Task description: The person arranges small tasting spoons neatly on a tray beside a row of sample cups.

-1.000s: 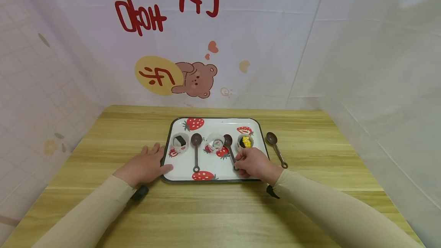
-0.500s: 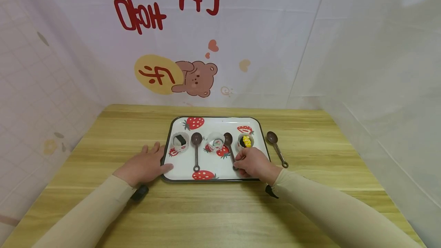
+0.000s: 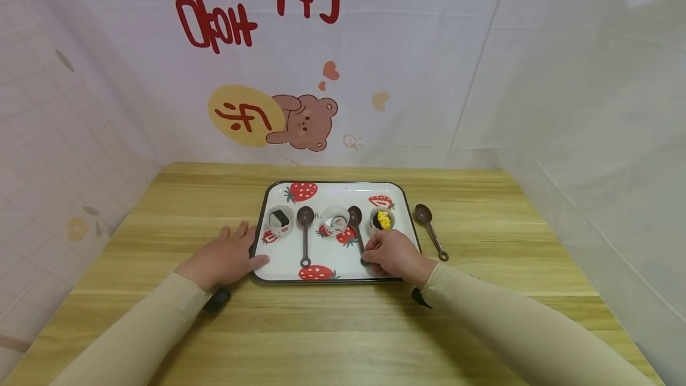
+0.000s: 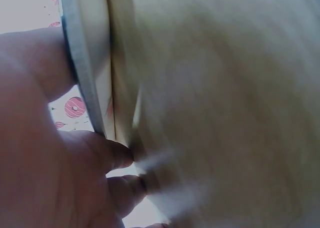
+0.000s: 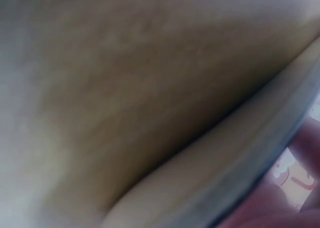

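In the head view my right hand (image 3: 395,251) pinches the handle end of a brown spoon (image 3: 356,217) on a white strawberry-print tray (image 3: 343,193). That spoon lies between two small clear cups. The right cup (image 3: 373,232) holds a black piece with yellow topping (image 3: 383,220), and the middle cup (image 3: 328,218) holds a pale round piece. My left hand (image 3: 220,258) rests at the tray's left edge, its thumb over the rim and its fingers relaxed outside. The left wrist view shows the thumb (image 4: 42,57) crossing the dark rim (image 4: 82,62).
A third cup (image 3: 273,230) with a white-and-black rice ball (image 3: 279,219) stands at the tray's left. Another brown spoon (image 3: 305,217) lies beside it. One more spoon (image 3: 423,214) is on the wooden table (image 3: 332,338) right of the tray. Printed cloth walls (image 3: 418,52) surround the table.
The right hand keeps its pinch on the spoon handle and has shifted very slightly left. The left hand, cups and tray stay in place.
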{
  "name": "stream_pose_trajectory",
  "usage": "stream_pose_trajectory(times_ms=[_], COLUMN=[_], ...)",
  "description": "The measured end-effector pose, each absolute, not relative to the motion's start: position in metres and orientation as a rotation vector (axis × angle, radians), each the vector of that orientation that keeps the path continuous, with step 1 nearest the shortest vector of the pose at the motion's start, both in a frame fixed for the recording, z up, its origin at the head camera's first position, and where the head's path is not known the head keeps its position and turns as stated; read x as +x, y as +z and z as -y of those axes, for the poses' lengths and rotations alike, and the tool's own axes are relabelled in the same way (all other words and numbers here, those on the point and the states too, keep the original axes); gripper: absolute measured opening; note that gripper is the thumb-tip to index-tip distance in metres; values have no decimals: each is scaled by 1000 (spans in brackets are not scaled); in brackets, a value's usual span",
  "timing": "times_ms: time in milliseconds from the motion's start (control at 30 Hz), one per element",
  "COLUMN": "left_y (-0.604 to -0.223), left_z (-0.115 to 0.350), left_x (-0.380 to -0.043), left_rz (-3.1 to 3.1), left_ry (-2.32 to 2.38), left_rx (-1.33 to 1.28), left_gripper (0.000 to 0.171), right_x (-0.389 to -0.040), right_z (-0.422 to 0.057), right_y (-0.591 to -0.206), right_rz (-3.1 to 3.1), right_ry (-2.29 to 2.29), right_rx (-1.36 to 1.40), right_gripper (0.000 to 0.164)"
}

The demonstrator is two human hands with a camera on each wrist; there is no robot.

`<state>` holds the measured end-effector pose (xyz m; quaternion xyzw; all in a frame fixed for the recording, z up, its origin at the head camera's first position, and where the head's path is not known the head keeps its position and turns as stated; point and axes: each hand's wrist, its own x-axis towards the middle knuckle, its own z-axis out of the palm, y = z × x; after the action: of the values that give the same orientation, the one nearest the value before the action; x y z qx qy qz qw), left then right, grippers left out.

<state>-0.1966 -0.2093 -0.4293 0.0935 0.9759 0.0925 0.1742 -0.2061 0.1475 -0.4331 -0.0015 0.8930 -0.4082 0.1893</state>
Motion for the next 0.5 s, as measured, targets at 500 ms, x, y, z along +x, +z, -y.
stream_pose_trajectory(times_ms=[500], left_y=[-428], left_z=[210], left_x=[-195], left_rz=[-2772], left_ry=[276], left_rx=[282], left_gripper=[97], right_x=[-204], right_z=[-148], right_y=[-433], right_rz=[-2533], right_ry=[-1144], right_rx=[-3], right_gripper=[8])
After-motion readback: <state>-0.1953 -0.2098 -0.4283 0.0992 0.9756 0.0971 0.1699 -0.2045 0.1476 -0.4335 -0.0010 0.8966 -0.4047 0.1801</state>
